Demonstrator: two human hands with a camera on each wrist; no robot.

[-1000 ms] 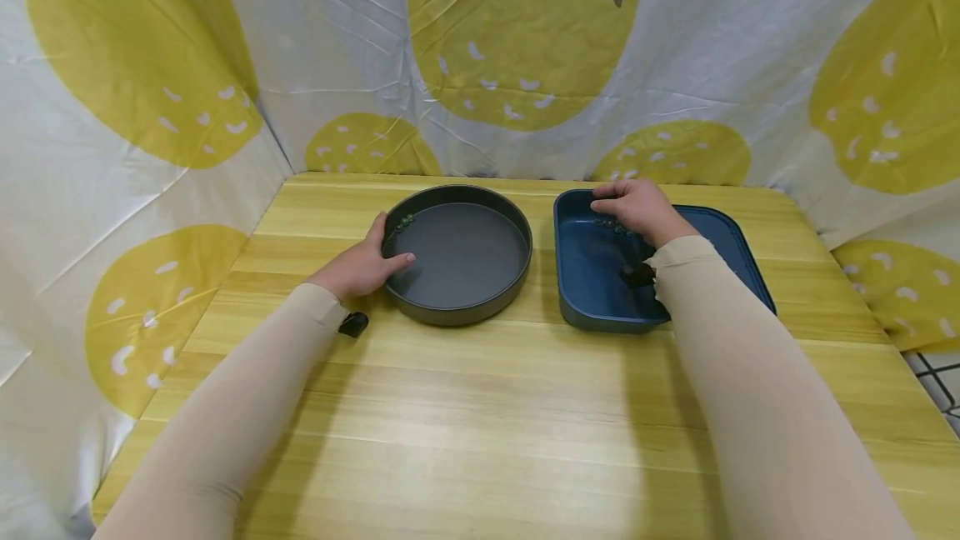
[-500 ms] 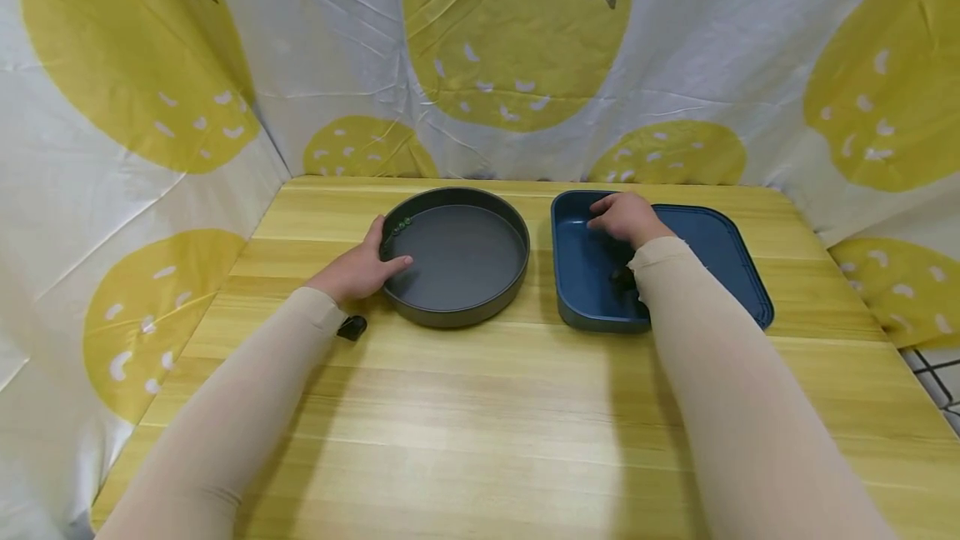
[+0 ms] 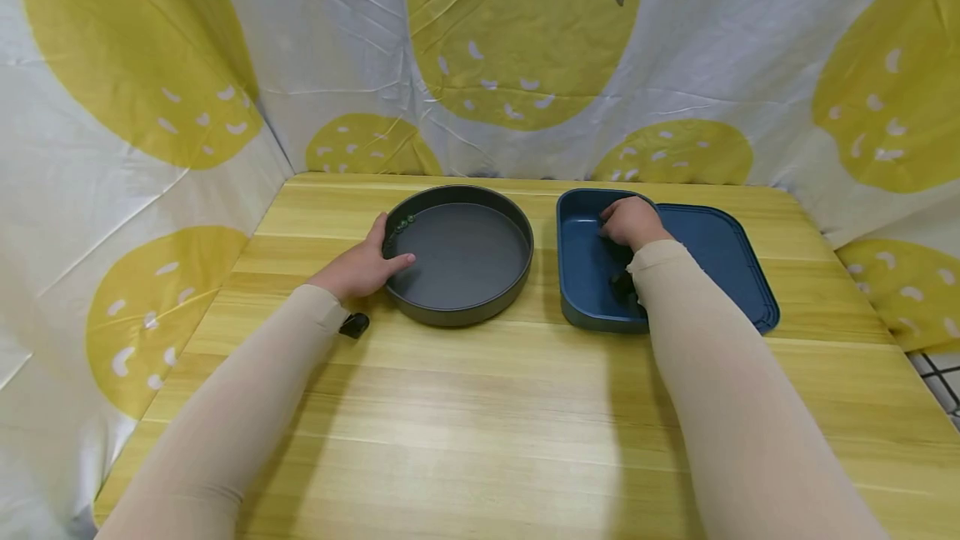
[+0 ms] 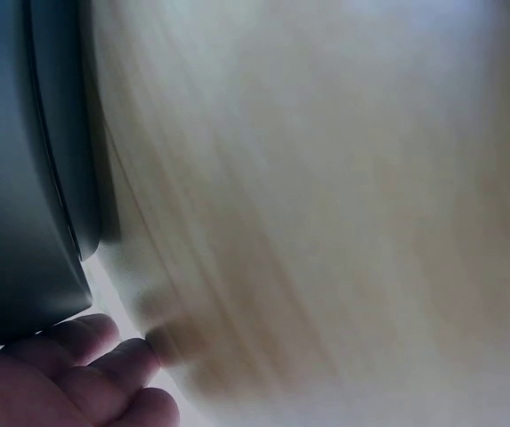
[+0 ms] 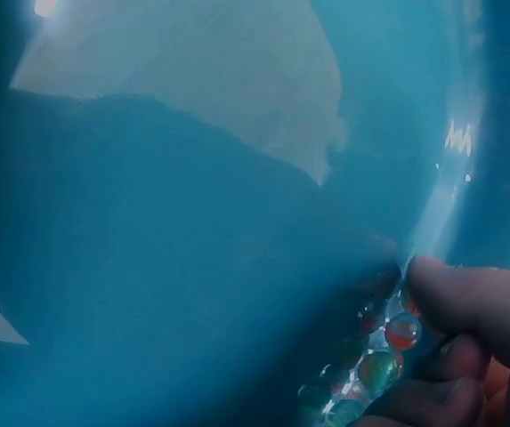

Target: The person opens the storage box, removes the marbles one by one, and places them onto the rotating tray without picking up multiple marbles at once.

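Observation:
My left hand [image 3: 362, 265] grips the left rim of a round dark grey pan [image 3: 468, 261], thumb over the inside. Its other fingers [image 4: 117, 374] curl at the pan's outer wall in the left wrist view. Several small greenish glass marbles [image 3: 403, 224] lie inside along the pan's left wall. My right hand [image 3: 632, 222] is down in a deep blue rectangular tray [image 3: 588, 261]. The right wrist view shows its thumb and curled fingers pinching at a clear orange-streaked glass marble [image 5: 403, 331], beside several more marbles [image 5: 380, 370] lined along the tray's edge.
A flat blue lid-like panel [image 3: 723, 265] lies to the right of the tray, partly behind the right forearm. Everything rests on a pale wooden table [image 3: 480, 407]. A white curtain [image 3: 697, 32] with yellow fruit prints hangs behind and at the sides.
My right hand has lowered into the blue tray, and its fingers have curled in toward the marbles. The left hand stays on the round pan.

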